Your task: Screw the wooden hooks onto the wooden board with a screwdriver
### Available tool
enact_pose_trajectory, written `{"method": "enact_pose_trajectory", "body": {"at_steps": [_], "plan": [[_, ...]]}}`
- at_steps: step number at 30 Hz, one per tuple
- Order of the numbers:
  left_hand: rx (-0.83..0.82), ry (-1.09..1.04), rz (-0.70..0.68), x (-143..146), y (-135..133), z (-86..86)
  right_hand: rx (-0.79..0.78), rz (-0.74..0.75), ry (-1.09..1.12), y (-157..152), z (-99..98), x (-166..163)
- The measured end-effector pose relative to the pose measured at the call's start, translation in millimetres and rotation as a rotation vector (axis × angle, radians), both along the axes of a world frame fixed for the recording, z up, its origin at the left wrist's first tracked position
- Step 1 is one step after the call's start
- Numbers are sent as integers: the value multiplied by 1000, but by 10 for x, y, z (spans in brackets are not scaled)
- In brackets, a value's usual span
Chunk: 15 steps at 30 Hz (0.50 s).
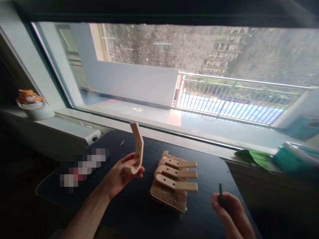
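My left hand is raised over the left half of the dark table, its fingers closed round the curved lower end of a pale wooden hook. The hook stands upright and has small holes along its face. To its right, three similar wooden hooks lie side by side on a rough brown wooden block, their straight ends jutting past its right edge. Near the table's right edge, my right hand is closed round a small black tool with a slim tip pointing up; its exact kind is unclear.
The dark table stands against a windowsill. Two small thin pieces lie near its back edge. A pixelated item is at the left. A green cloth or leaf and a teal container sit at the right; a white heater is back left.
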State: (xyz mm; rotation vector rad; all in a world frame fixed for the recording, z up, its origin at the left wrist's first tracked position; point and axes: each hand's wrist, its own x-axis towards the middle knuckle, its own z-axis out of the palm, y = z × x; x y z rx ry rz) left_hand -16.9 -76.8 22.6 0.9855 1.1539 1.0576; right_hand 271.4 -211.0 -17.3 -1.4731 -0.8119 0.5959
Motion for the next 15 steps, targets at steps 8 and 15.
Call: {"method": "enact_pose_trajectory", "body": {"at_steps": [8,15], "plan": [[-240,149,-694,74,-605,-184,-76,490,-169,-208,136,-374],[-355,193,-669,115,-481,-168,-134,456,-187,-369,109,-611]]}}
